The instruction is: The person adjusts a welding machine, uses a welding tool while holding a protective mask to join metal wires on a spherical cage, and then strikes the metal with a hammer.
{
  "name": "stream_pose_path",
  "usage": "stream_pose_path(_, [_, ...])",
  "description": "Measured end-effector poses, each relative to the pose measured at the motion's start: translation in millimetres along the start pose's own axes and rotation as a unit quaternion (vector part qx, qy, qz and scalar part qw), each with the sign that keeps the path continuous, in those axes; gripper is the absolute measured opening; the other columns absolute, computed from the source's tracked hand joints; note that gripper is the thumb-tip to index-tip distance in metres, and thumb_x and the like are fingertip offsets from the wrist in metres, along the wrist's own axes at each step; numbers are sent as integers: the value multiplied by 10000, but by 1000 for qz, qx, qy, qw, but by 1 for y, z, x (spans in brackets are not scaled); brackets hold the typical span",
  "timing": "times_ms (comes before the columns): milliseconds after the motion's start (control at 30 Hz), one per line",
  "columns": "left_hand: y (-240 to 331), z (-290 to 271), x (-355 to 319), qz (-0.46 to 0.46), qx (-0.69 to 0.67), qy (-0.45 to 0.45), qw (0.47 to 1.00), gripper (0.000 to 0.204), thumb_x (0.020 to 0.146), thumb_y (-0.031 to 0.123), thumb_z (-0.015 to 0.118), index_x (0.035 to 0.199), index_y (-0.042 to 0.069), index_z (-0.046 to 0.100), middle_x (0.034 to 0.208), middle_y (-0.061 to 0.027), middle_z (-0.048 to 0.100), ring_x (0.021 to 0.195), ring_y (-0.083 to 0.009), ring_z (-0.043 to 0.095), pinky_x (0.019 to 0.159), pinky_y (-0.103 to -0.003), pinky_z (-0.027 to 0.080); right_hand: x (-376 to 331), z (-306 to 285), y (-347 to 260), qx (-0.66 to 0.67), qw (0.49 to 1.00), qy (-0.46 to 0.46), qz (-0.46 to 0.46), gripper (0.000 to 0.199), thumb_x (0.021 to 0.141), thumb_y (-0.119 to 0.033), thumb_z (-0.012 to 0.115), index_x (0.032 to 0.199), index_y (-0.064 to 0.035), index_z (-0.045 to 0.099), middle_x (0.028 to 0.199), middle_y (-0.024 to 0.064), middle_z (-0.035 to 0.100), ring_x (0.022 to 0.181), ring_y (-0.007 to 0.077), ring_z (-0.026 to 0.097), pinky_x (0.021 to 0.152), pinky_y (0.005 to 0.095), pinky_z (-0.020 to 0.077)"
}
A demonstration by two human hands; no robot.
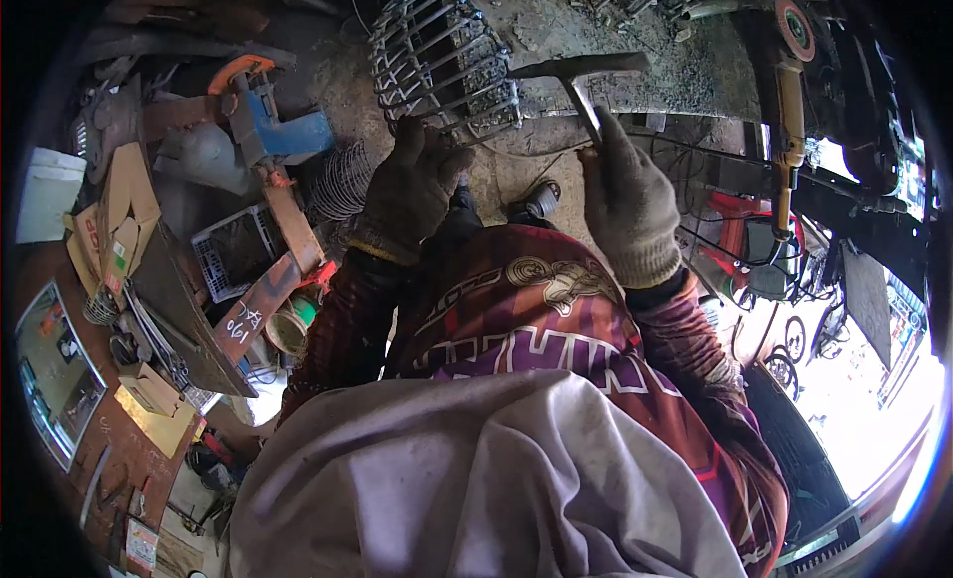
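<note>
A cage of welded metal rods (437, 57) lies on the grimy work surface ahead of me. My left hand (409, 196), in a grey work glove, is at its near edge with the fingers curled against the rods. Part of that grip is hidden behind the glove. In my right hand (630, 206), gloved too, is a chipping hammer (578, 73), its handle slanting up out of the fist. The long narrow head is just to the right of the cage's near end. A thin curved rod or cable (531, 155) runs between the two hands.
An angle grinder (791, 111) with a round disc sits at the right. To the left are a blue and orange metal machine (273, 126), a wire coil (340, 183), a plastic crate (230, 250) and cardboard (124, 220). Metal scraps (635, 0) litter the far surface.
</note>
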State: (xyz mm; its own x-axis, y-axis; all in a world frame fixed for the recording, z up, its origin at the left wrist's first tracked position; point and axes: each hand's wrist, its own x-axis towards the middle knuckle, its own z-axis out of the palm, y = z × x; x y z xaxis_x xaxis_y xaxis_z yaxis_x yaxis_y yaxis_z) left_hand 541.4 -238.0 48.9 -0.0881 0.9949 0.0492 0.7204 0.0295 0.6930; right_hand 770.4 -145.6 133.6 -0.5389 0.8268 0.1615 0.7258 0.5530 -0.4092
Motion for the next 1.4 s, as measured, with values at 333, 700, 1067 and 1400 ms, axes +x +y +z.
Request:
stream_pose_path(333, [-18, 19, -3, -186, -520, 23, 833, 225, 1057, 255, 456, 1123, 46, 504, 1007, -67, 549, 1017, -206, 573, 992, -376, 503, 1, -12, -7, 53, 997, 9, 62, 397, 922, -117, 643, 1292, 14, 583, 876, 181, 679, 735, 280, 696, 658, 341, 538])
stream_pose_path(700, [5, 0, 7, -348, -755, 91, 548, 234, 1060, 283, 451, 1127, 69, 516, 977, -41, 561, 975, -193, 591, 956, -362, 522, 3, -8, -5, 27, 1000, 13, 4, 457, 911, -124, 652, 1348, -43, 547, 944, 199, 694, 802, 336, 703, 683, 382, 553])
stream_pose_path(1067, [-14, 13, -1, -300, -787, 60, 535, 146, 1033, 193, 515, 1100, 63, 515, 994, -41, 552, 970, -190, 586, 963, -359, 522, -4, -11, -8, 41, 997, -29, 60, 466, 922, -125, 631, 1371, -46, 533, 914, 205, 691, 806, 333, 708, 689, 396, 550])
stream_pose_path(1400, [3, 1, -1, -83, -238, 16, 968, 229, 1004, 103, 528, 1194, -2, 456, 1015, -85, 557, 1002, -228, 576, 976, -337, 488, -9, 0, -5, 51, 997, 5, 59, 451, 907, -130, 656, 1347, -96, 566, 959, 192, 698, 823, 337, 708, 687, 401, 558])
